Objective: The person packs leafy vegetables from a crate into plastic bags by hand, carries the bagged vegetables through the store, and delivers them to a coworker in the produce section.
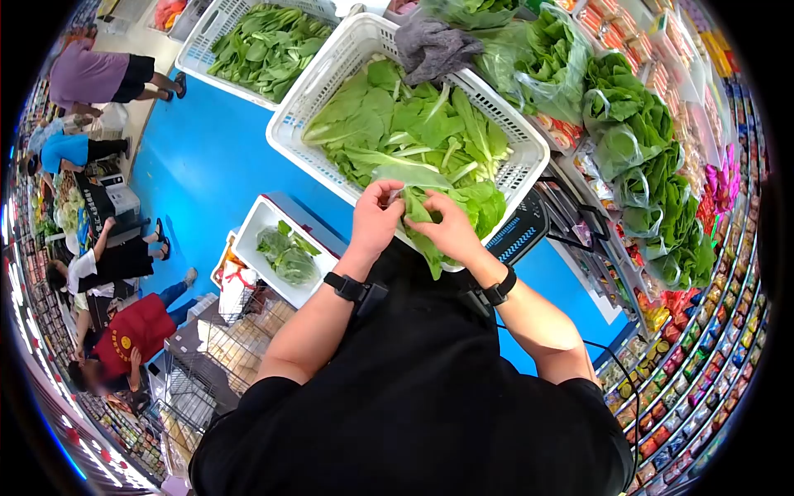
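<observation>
Left grip (379, 221) and right grip (449, 229) are pinching leafy greens (425, 245) over near edge of white crate (318, 175); grey cloth (438, 50) is draping over far edge.

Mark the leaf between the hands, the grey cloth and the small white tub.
Leaf (425, 245), head view: its hanging lower part.
Grey cloth (433, 48), head view: middle of its folds.
Small white tub (248, 245), head view: bare inside, left end.
</observation>
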The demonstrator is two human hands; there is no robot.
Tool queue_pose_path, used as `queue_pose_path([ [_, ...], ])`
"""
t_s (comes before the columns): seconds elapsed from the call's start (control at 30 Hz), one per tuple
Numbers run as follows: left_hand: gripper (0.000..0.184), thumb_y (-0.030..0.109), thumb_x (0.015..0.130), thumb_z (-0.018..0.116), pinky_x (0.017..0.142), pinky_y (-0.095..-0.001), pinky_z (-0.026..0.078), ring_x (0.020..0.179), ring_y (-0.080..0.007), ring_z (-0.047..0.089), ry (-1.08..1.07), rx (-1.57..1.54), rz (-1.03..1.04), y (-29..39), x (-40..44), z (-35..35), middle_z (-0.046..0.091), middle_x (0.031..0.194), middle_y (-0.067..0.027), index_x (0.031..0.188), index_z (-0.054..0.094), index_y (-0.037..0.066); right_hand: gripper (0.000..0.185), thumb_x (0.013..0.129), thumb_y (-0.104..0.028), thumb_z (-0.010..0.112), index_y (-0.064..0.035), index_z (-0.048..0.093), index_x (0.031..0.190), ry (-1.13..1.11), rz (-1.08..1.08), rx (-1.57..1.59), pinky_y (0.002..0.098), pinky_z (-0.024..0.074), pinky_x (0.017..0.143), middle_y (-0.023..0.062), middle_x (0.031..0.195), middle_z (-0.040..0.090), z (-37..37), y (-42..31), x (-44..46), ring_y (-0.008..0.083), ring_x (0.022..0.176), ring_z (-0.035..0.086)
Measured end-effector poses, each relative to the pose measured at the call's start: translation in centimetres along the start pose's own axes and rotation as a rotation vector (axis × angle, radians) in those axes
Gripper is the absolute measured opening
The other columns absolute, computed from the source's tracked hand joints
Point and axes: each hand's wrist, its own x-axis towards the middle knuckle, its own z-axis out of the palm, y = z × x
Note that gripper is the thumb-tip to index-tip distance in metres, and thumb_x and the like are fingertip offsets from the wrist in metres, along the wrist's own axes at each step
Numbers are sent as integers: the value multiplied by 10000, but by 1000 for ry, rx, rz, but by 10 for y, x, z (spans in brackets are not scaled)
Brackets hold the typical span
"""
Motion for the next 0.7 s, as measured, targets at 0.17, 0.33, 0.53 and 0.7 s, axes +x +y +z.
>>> queue_pose_path([
  [0.17, 252, -5, 915, 695, 847, -270, 494, 923, -87, 584, -7, -11, 12, -1, -8, -4, 635, 1011, 4, 1156, 633, 26, 281, 756, -93, 798, -5, 699, 1004, 8, 78, 10, 409, 528, 922, 161, 1020, 680, 10, 15, 8, 353, 1014, 658],
  [0.33, 218, 55, 873, 733, 824, -335, 527, 915, -223, 634, 38, 466, 308, 31, -34, 13, 631, 1011, -101, 1077, 660, 25, 348, 743, -32, 798, -11, 713, 1080, 135, -2, -108, 414, 550, 889, 189, 1065, 681, 23, 23, 19, 373, 1016, 671],
  [0.53, 220, 72, 866, 742, 860, -342, 536, 929, -244, 653, -20, 456, 273, 38, -33, 15, 636, 1021, -120, 1064, 663, 21, 394, 814, -35, 791, -22, 682, 1192, 112, -198, -297, 437, 569, 891, 213, 1307, 602, -4, -25, -9, 388, 1058, 678],
  [0.7, 213, 99, 876, 739, 821, -356, 551, 908, -247, 660, -47, 457, 232, 44, -40, 23, 630, 1012, -119, 1059, 664, 23, 366, 842, -44, 770, -48, 689, 1199, -111, -245, -306, 460, 580, 869, 222, 1357, 573, 3, 5, -12, 411, 1072, 680],
])
